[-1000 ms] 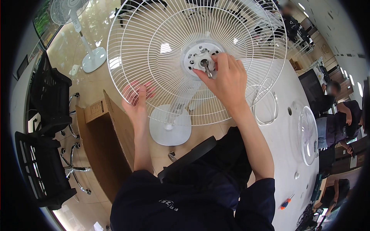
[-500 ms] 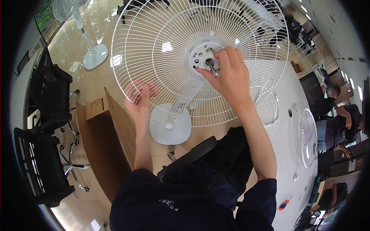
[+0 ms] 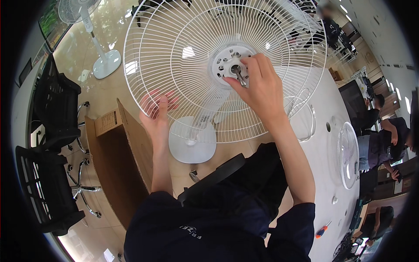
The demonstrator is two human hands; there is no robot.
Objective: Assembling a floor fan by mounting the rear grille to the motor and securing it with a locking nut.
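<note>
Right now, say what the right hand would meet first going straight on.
The right hand, pinching the white fitting, would likely meet the guard hub first; depth is unclear.

There were two hands at one wire fan grille, two white fan bases, two leftmost black mesh chairs, one screwdriver, one large open carton.

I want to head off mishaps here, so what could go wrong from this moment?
The round white wire fan grille might tip, since the left hand supports only its lower-left edge. That hand reaches around the rim, so it could get pinched between wires. The small white plastic piece around the silver metal shaft might sit crooked if the right hand tilts it.
</note>
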